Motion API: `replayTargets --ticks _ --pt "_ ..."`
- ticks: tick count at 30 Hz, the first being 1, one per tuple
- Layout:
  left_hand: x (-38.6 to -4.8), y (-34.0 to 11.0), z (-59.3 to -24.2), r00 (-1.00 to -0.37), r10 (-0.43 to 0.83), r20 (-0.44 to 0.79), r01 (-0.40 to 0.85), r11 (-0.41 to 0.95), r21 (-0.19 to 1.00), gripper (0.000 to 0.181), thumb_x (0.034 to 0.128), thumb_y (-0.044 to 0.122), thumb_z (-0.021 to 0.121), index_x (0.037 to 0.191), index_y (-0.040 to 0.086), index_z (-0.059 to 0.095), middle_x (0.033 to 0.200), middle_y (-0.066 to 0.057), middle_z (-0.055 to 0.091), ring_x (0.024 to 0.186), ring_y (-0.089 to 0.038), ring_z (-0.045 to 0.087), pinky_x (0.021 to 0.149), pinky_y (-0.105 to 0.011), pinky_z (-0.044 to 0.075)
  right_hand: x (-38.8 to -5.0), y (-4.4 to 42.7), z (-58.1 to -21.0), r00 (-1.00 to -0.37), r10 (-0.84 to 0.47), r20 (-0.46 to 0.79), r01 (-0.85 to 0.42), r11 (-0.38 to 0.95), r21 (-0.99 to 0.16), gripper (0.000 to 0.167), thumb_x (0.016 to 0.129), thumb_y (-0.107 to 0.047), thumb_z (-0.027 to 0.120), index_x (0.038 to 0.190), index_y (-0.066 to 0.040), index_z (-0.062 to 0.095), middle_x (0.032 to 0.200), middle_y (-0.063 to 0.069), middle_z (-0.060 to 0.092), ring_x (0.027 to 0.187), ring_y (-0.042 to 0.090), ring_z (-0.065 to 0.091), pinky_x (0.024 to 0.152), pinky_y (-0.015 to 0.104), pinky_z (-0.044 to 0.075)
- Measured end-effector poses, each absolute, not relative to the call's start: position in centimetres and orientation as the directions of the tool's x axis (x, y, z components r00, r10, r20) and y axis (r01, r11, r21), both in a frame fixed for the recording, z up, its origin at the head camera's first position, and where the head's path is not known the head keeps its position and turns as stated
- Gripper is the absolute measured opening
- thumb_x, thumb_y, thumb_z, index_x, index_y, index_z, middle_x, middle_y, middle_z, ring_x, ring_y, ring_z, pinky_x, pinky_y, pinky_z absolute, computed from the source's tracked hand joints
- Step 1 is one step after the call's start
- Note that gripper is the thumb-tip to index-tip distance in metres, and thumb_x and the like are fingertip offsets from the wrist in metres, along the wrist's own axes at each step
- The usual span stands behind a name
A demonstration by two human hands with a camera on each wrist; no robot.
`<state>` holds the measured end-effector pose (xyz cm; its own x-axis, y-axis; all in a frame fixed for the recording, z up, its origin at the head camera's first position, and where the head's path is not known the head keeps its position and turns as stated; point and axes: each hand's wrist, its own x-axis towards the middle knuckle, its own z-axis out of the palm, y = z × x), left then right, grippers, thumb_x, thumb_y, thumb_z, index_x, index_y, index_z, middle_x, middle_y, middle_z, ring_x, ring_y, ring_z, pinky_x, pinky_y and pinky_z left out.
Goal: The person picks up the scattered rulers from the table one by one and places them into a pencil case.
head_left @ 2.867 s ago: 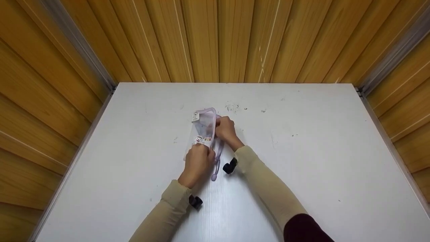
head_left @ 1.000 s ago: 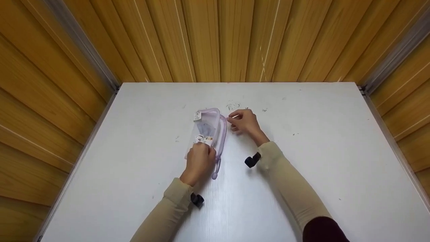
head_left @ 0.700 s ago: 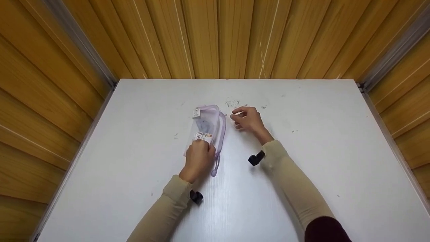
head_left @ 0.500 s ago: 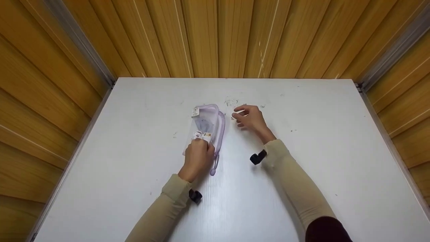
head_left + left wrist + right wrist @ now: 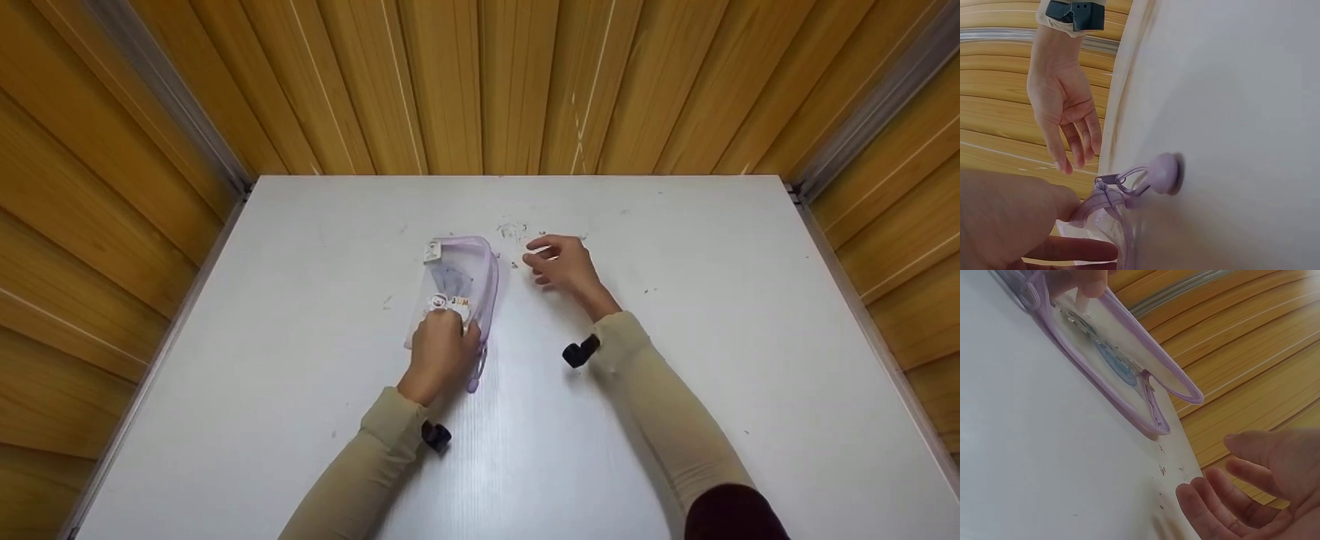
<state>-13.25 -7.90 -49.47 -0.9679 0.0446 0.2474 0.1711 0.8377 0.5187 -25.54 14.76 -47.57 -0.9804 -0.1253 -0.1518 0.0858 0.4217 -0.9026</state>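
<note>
A translucent zip pouch [image 5: 420,319] with lilac edging lies on the white table, a printed label and a white tag on its face. My left hand [image 5: 439,349] grips its near end, thumb on the lilac edge. In the right wrist view the pouch's zipped side [image 5: 1100,391] gapes, and a bluish item [image 5: 1117,365] shows inside; its kind is unclear. A lilac zipper pull [image 5: 1163,173] hangs off the near corner beside the left hand. Right of the pouch, my right hand [image 5: 564,266] hovers apart from it, fingers loosely bent, holding nothing.
The white table [image 5: 675,360] carries small dark scuff marks, some just beyond the pouch. Wood-patterned panels [image 5: 510,90] rise behind it and on both sides. Black cameras [image 5: 580,351] sit on both wrists.
The right hand was at the pouch's lilac edge, then let go and drew away to the right. The pouch's two lilac edges now lie closer together. The left hand keeps its grip.
</note>
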Motion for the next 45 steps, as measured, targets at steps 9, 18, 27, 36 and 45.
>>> replayTargets --ticks 9,18,27,36,45 --pt "-13.2 -7.4 -49.5 -0.974 0.027 0.224 0.138 0.857 0.496 0.031 0.0881 0.025 0.076 0.074 -0.001 0.067 0.072 -0.014 0.065 0.059 -0.023 0.059 0.056 -0.046 0.053 -25.5 15.4 -47.5 -0.977 -0.118 -0.177 0.108 0.438 -0.893 0.033 0.096 -0.02 0.072 0.125 -0.005 0.068 0.109 0.015 0.068 0.092 0.032 0.073 0.077 0.041 0.06" --pt "-13.5 -7.1 -49.2 -0.984 0.027 0.176 0.113 0.858 0.5 0.036 0.0893 0.031 0.077 0.075 -0.001 0.068 0.074 -0.014 0.065 0.063 -0.023 0.059 0.06 -0.046 0.054 -25.4 16.2 -47.4 -0.98 -0.119 -0.159 0.088 0.459 -0.884 0.033 0.096 -0.023 0.073 0.125 -0.007 0.069 0.112 0.015 0.067 0.094 0.032 0.072 0.078 0.041 0.06" --pt "-13.2 -7.4 -49.5 -0.985 0.027 0.169 0.112 0.849 0.516 0.039 0.0931 0.033 0.074 0.069 0.007 0.061 0.07 -0.009 0.061 0.059 -0.02 0.053 0.054 -0.04 0.046 -25.0 17.2 -47.7 -0.984 -0.143 -0.111 0.023 0.508 -0.861 0.041 0.097 -0.028 0.072 0.131 -0.006 0.066 0.118 0.014 0.066 0.098 0.03 0.068 0.076 0.037 0.059" --pt "-12.8 -8.1 -49.4 -0.959 0.068 0.274 0.201 0.846 0.494 0.044 0.0936 0.025 0.072 0.058 0.01 0.051 0.063 -0.01 0.057 0.054 -0.024 0.053 0.051 -0.046 0.047 -24.7 18.1 -47.6 -0.974 -0.223 -0.044 -0.093 0.568 -0.818 0.05 0.096 -0.035 0.072 0.138 -0.012 0.061 0.127 0.013 0.066 0.114 0.031 0.063 0.097 0.048 0.051" --pt "-12.5 -8.3 -49.1 -0.945 0.108 0.308 0.256 0.83 0.496 0.041 0.0935 0.021 0.071 0.059 0.009 0.052 0.061 -0.009 0.057 0.053 -0.021 0.049 0.049 -0.043 0.045 -24.3 19.4 -47.6 -0.944 -0.326 0.049 -0.246 0.597 -0.763 0.053 0.095 -0.038 0.072 0.143 -0.02 0.057 0.138 0.018 0.059 0.125 0.039 0.057 0.102 0.053 0.045"
